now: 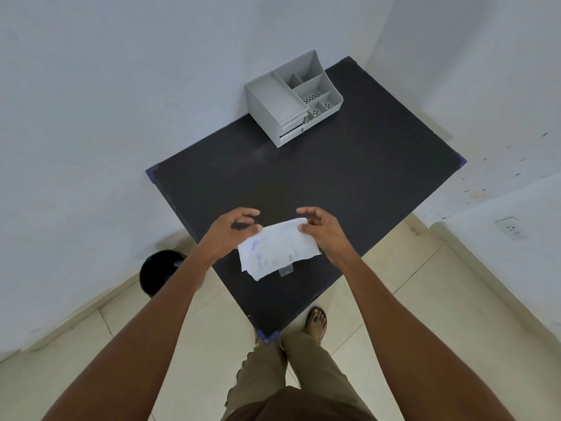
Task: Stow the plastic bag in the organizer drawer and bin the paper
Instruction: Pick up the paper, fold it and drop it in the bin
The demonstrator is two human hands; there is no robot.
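Observation:
A crumpled white paper (277, 247) with faint print is held above the near part of the black table (303, 177). My right hand (321, 232) pinches its upper right edge. My left hand (233, 232) touches its left edge with fingers curled. A small corner of clear plastic bag (286, 270) shows just under the paper's lower edge; the remainder is hidden. The grey desk organizer (291, 98) stands at the table's far corner, both front drawers (293, 127) closed. A black bin (161, 271) sits on the floor left of the table.
White walls close in the table on the left and far sides. A wall socket (511, 228) is low on the right wall. My sandalled foot (317, 322) stands on beige floor tiles by the table's near corner.

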